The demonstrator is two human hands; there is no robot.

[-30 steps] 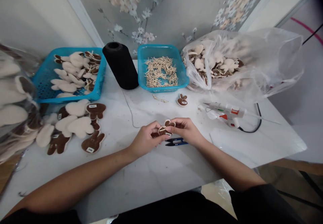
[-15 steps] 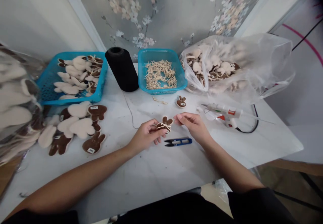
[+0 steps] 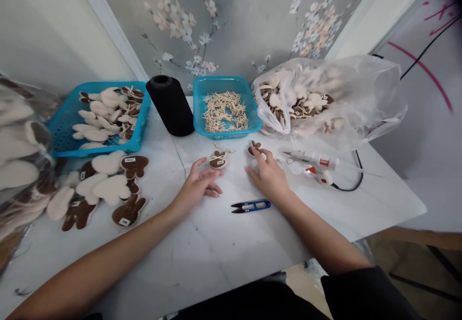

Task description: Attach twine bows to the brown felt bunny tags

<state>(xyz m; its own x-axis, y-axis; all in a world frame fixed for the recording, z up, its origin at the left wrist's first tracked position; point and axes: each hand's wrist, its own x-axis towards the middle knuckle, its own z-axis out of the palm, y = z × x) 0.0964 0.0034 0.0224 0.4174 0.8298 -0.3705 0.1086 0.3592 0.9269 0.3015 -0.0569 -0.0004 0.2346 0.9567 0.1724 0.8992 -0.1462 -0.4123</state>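
Two small brown rabbit-shaped pieces lie on the tabletop point(image 3: 212, 248), beyond the middle and apart from each other. The bow-tied rabbit point(image 3: 218, 161), at left, carries a cream bow and a white label. The second rabbit point(image 3: 251, 151), at right, is partly covered by fingers.

The left hand point(image 3: 198, 184) is open, its fingers loosely spread and holding nothing; the thumb and index fingertip are just beside the bow-tied rabbit, and contact cannot be confirmed. The right hand point(image 3: 267, 175) is partly open, palm down, thumb apart from the fingers. Its index fingertip reaches over the near side of the second rabbit; no closed grip shows, and the firmness of contact cannot be told.

Blue-handled thread snips point(image 3: 252, 206) lie on the near side, between the hands, blades pointing left. Cream strips point(image 3: 224, 148) lie loose just beyond the bow-tied rabbit. On the far side stand a blue basin point(image 3: 227, 135) of short cream pieces and, to its left, a tilted black thread cone point(image 3: 171, 110). A blue basket point(image 3: 142, 123) of rabbit shapes occupies the far left, with further rabbit shapes point(image 3: 129, 211) spread nearer. At right lie a glue gun point(image 3: 325, 162) and, farther back, a translucent bag point(image 3: 377, 98) containing more.
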